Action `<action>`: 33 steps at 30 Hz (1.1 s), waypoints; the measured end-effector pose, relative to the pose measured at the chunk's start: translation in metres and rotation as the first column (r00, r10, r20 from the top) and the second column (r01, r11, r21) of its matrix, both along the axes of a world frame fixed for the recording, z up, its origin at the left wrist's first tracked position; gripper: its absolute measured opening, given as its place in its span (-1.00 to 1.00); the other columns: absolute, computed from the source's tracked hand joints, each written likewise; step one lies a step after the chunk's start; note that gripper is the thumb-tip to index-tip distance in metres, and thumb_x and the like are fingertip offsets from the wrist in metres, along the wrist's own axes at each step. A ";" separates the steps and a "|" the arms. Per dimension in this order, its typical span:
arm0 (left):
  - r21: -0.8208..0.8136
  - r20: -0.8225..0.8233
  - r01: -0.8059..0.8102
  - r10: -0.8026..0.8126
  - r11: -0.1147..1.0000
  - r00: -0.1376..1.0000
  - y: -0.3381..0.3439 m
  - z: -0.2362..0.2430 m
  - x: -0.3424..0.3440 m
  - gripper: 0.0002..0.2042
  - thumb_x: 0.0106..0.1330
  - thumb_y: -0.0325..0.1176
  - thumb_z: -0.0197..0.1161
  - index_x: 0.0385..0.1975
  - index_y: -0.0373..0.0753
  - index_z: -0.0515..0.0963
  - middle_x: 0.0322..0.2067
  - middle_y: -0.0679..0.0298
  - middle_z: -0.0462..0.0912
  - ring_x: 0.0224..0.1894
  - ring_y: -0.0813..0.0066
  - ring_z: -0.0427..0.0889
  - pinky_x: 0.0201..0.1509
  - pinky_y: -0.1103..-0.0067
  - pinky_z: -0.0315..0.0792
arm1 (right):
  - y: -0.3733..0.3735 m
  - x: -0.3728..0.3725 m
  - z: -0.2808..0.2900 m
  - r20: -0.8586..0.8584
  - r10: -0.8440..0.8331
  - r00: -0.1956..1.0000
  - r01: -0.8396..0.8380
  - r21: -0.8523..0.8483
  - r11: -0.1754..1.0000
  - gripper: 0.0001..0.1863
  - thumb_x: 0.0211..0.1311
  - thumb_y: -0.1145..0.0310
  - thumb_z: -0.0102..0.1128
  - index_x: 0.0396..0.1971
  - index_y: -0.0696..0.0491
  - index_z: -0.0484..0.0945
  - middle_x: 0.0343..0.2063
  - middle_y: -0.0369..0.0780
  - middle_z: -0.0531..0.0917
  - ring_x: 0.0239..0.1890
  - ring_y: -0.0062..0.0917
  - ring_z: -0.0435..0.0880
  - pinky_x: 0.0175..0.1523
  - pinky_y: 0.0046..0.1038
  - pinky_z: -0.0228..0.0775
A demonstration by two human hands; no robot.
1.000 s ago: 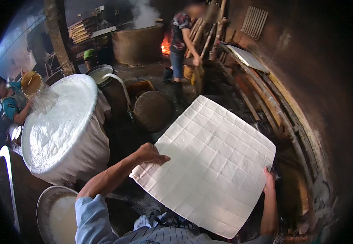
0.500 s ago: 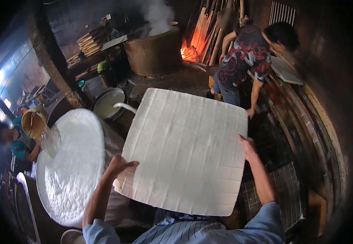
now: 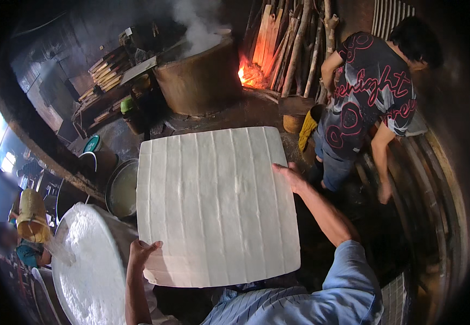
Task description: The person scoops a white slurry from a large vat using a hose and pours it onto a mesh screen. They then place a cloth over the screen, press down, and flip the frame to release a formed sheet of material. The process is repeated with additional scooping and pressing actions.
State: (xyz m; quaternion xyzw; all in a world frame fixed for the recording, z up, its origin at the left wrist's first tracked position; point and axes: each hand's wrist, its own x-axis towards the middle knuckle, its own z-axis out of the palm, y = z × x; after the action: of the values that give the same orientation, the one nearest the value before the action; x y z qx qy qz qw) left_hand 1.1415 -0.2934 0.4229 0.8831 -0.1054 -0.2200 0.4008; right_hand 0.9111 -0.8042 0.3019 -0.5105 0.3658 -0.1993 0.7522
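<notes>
I hold a large, pale square slab (image 3: 218, 206) with long parallel ridges in front of my body. My left hand (image 3: 143, 251) grips its lower left edge, thumb on the top face. My right hand (image 3: 290, 176) grips the upper right edge, also with the thumb over the top. The fingers of both hands are partly hidden behind it. Just left of the slab stands a white cloth-lined vat (image 3: 87, 271) of white liquid, with a metal basin (image 3: 122, 189) behind it.
A co-worker (image 3: 29, 250) at left pours from a yellowish bucket (image 3: 32, 215). Another person (image 3: 367, 105) bends at right beside long curved rails (image 3: 430, 211). A steaming vat (image 3: 197, 78), firewood (image 3: 294, 49), an open fire (image 3: 250, 75) and a pillar (image 3: 40, 149) stand behind.
My view has turned and the slab has swung from lower right toward the centre and levelled, my right hand higher along its edge. The person at right has moved closer, bending down.
</notes>
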 end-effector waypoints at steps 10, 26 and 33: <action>-0.171 -0.037 -0.036 0.030 0.985 0.999 -0.174 -0.077 0.061 -0.44 -0.13 -0.21 0.60 -0.20 -0.43 0.53 -0.41 0.25 0.63 -0.40 0.51 0.58 -0.28 0.51 0.47 | -0.199 0.108 -0.009 0.056 0.117 0.992 -0.106 -0.163 0.981 -0.63 0.06 0.22 0.38 -0.23 0.16 0.56 -0.34 -0.27 0.62 -0.32 -0.57 0.59 -0.20 -0.46 0.44; -0.014 -0.157 -0.113 0.110 0.993 0.982 -0.448 -0.115 0.185 -0.50 -0.14 0.05 0.56 -0.61 -0.35 0.63 -0.60 0.30 0.61 -0.54 0.57 0.53 -0.45 0.53 0.37 | -0.490 0.261 0.010 0.014 0.341 0.940 -0.327 -0.250 0.911 -0.62 0.15 0.28 0.28 -0.12 0.24 0.54 -0.23 -0.19 0.65 -0.21 -0.46 0.63 -0.09 -0.41 0.44; 0.017 -0.153 -0.149 0.150 0.989 0.977 -0.557 -0.149 0.320 -0.40 -0.18 0.22 0.49 -0.67 -0.36 0.62 -0.60 0.22 0.59 -0.50 0.48 0.55 -0.42 0.46 0.38 | -0.628 0.422 -0.009 0.005 0.374 0.928 -0.362 -0.238 0.901 -0.53 0.16 0.26 0.28 -0.04 0.27 0.47 -0.17 -0.11 0.63 -0.20 -0.36 0.64 -0.02 -0.36 0.46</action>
State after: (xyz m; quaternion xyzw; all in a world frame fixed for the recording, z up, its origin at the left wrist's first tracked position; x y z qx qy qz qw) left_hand 1.4616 -0.8505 0.2740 0.8699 -0.0068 -0.2569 0.4209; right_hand 1.3334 -1.4325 0.2933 -0.6498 0.2177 -0.1083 0.7202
